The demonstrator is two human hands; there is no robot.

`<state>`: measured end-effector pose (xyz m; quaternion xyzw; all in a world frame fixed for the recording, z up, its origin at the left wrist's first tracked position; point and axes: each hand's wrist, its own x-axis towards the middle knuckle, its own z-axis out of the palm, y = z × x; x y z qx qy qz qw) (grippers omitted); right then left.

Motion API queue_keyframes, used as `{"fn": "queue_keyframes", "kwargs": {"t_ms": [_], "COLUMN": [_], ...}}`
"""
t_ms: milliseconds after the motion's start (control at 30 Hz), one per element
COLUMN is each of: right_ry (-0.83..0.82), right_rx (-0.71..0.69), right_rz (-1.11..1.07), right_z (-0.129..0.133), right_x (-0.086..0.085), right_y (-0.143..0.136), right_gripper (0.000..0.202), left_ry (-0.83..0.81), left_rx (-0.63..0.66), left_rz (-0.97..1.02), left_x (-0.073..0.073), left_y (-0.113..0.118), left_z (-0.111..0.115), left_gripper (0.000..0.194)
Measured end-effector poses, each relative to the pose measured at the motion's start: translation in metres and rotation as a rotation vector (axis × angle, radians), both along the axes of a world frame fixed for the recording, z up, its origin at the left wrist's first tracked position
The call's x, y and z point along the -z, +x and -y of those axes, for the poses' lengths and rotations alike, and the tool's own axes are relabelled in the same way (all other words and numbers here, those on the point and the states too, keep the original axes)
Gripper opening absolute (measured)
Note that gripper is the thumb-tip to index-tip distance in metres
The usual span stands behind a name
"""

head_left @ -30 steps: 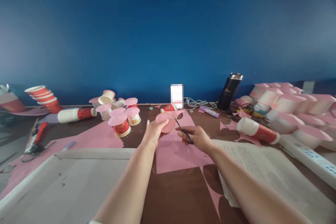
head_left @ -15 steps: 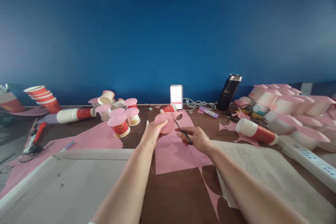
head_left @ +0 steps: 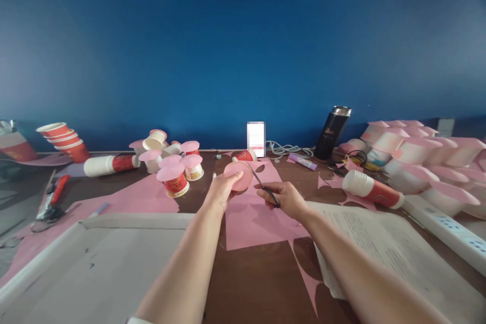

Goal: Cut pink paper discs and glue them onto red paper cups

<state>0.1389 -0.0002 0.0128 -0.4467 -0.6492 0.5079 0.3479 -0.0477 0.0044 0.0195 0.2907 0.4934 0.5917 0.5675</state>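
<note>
A round pink paper disc (head_left: 243, 176) is pinched in my left hand (head_left: 222, 188), with the thumb lying on its face. My right hand (head_left: 283, 196) is closed round the dark handles of a pair of scissors (head_left: 269, 191). The thin blades reach up to the disc's right edge; whether they are parted I cannot tell. Below both hands lies a pink paper sheet (head_left: 248, 228) with rounded cutouts at its far end. Just behind the disc a red paper cup (head_left: 244, 155) rests on its side.
Pink-topped paper cups (head_left: 173, 182) stand at left, beside a stack of cups (head_left: 110, 166). On the right are a black flask (head_left: 332, 134), a glue stick (head_left: 302, 161), a cup stack (head_left: 372, 190), piled pink-topped cups (head_left: 448, 172) and a power strip (head_left: 444, 228). A grey tray (head_left: 114, 263) lies front left.
Both hands hold nearly the same pose, the disc and scissors still in them. The whole view has shifted very slightly.
</note>
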Motion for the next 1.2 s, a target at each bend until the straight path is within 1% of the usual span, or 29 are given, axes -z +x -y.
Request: {"fn": "queue_keyframes", "kwargs": {"t_ms": [133,467,667,833,933,1067,1200], "right_ry": [-0.013,-0.013,0.001,-0.007,-0.003,0.006,-0.014], "right_rx": [-0.004,-0.005,-0.021,-0.012,-0.009,-0.019,-0.028], "right_rz": [-0.009,-0.01,-0.017,-0.019,-0.007,0.002,-0.024], "right_z": [-0.0013,-0.0011,-0.0012,-0.0009,0.0002,0.002,0.0027], "right_x": [0.0023,0.0014,0.0034,0.0014,-0.0003,-0.0019,-0.0014], "right_y": [-0.0001,-0.0003,0.001,0.0002,0.0003,0.0008,0.0], "right_gripper": [0.05,0.051,0.05,0.052,0.053,0.051,0.052], "left_ry": [-0.016,-0.014,-0.04,-0.032,-0.03,-0.036,-0.014], "left_rx": [-0.021,-0.02,-0.044,-0.038,-0.056,-0.077,-0.074], "left_rz": [-0.008,-0.016,-0.053,-0.073,-0.087,-0.083,-0.111], "left_x": [-0.0003,0.0024,0.0019,0.0054,0.007,0.0063,0.0065], "left_y": [0.0,-0.0015,-0.0019,-0.0037,-0.0046,-0.0041,-0.0037], "left_z": [-0.0002,-0.0022,-0.002,-0.0043,-0.0056,-0.0057,-0.0058], "left_gripper": [0.047,0.048,0.049,0.049,0.05,0.052,0.049]}}
